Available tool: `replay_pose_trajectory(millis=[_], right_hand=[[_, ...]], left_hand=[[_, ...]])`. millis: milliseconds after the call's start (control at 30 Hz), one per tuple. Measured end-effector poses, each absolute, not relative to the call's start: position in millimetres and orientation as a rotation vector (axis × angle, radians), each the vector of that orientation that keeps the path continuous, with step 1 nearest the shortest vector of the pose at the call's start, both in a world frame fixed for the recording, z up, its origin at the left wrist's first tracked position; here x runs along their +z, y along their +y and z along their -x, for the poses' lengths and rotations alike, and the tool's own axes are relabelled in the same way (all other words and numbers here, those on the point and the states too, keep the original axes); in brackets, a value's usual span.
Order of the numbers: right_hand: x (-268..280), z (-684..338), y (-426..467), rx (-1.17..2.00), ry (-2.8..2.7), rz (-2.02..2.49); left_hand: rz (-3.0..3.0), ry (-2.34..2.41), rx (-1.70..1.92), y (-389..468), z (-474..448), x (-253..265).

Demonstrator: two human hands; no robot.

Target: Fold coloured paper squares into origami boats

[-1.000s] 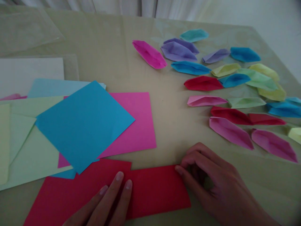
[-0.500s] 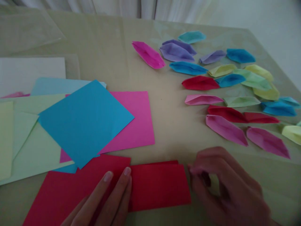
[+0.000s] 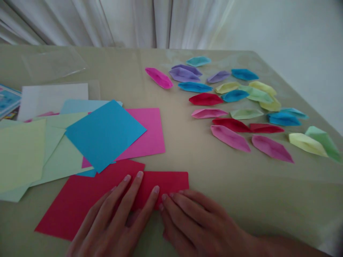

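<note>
Left hand (image 3: 118, 223) spread, fingertips on red strip (image 3: 168, 180) and red sheet (image 3: 77, 200); right hand (image 3: 198, 221) bunched at strip's near edge, pinching or only pressing, cannot tell; strip under both hands' fingertips, red sheet reaching out left; blue square (image 3: 105, 135), pink sheet (image 3: 150, 132) beyond left hand; folded papers (image 3: 235, 95) beyond right

Red strip (image 3: 169, 181) partly hidden
</note>
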State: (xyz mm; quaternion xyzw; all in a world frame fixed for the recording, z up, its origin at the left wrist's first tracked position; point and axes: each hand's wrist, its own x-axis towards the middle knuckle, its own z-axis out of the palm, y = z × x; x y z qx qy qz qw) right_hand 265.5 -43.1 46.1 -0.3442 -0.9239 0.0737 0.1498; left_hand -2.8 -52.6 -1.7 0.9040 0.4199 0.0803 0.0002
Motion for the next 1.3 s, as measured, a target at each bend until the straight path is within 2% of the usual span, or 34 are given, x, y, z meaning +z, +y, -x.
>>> replay_pose_trajectory(millis=[167, 367, 567, 700, 833, 1000, 1300], right_hand=[[32, -263, -55, 0.093, -2.576, 1.1], [33, -264, -50, 0.131, -2.57, 1.132], [37, -298, -9, 0.521, -2.216, 1.492], [34, -312, 9, 0.699, -2.16, 1.555], [33, -314, 15, 0.78, -2.157, 1.493], [36, -332, 22, 0.83, -2.379, 1.21], [41, -341, 22, 0.544, -2.719, 0.933]], left_hand=[[-2.879, 1.361, 0.168, -54, -1, -4], [-2.888, 1.339, 0.283, -51, -9, -2], [-2.939, 1.224, 0.298, -50, -10, 0], [-3.006, 1.095, 0.343, -47, -16, 2], [-3.017, 1.055, 0.358, -47, -21, 2], [-2.993, 1.07, 0.351, -52, -24, 1], [-2.973, 1.007, 0.372, -51, -30, 1]])
